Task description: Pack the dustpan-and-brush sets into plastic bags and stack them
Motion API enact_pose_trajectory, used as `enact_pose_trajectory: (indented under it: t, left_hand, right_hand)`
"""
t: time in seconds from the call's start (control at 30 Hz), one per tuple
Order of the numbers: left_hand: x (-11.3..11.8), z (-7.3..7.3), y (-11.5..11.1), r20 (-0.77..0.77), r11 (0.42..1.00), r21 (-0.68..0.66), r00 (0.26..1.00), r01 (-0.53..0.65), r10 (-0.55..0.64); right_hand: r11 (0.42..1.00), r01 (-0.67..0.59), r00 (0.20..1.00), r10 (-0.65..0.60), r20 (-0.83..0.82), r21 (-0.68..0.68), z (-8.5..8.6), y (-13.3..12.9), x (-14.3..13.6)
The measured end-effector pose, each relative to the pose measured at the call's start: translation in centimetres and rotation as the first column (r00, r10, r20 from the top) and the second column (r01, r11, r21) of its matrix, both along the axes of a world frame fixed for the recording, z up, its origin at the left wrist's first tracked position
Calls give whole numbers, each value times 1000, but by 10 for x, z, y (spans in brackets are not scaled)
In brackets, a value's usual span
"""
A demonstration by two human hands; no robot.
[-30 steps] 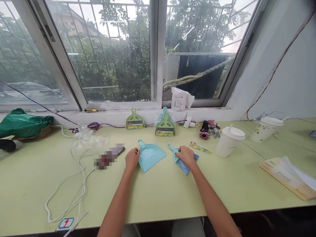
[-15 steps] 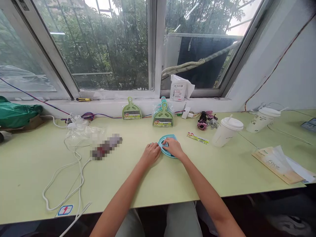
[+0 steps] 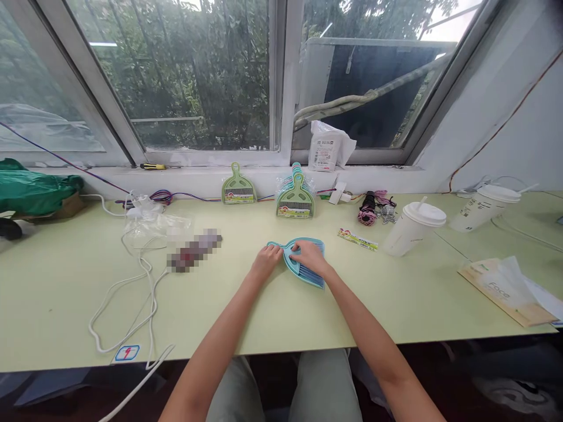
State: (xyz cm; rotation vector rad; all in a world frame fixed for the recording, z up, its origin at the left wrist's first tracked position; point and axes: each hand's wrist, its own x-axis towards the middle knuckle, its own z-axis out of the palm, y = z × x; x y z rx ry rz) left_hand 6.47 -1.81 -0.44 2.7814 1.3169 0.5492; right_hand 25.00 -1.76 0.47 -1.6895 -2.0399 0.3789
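A small light-blue dustpan [image 3: 285, 252] lies on the table in front of me, its handle pointing left. A matching hand brush [image 3: 311, 275] rests in it, the dark blue bristles toward the right. My left hand [image 3: 266, 261] is closed around the dustpan's handle end. Above the pan, my right hand [image 3: 310, 257] has thumb and fingers curled onto the brush's body and covers part of it. A printed label strip [image 3: 357, 239] lies flat to the right of the pan.
Green dustpan sets [image 3: 295, 199] stand stacked at the wall, with a single green set [image 3: 238, 189] left of them. Lidded paper cups [image 3: 413, 228] and a tissue pack [image 3: 501, 290] are on the right. White cables [image 3: 147, 310] and a pixelated object [image 3: 193, 252] lie on the left.
The camera view has shifted somewhat. More of the dustpan's handle and the brush's bristles shows between my hands. Both hands keep their places on the set.
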Motion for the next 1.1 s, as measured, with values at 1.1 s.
enact_pose_trajectory:
  t: [1.1]
  left_hand:
    - [-41, -10, 35, 657, 668, -708, -136, 229, 742]
  right_hand:
    - [988, 70, 965, -33, -258, 137, -47, 21, 29]
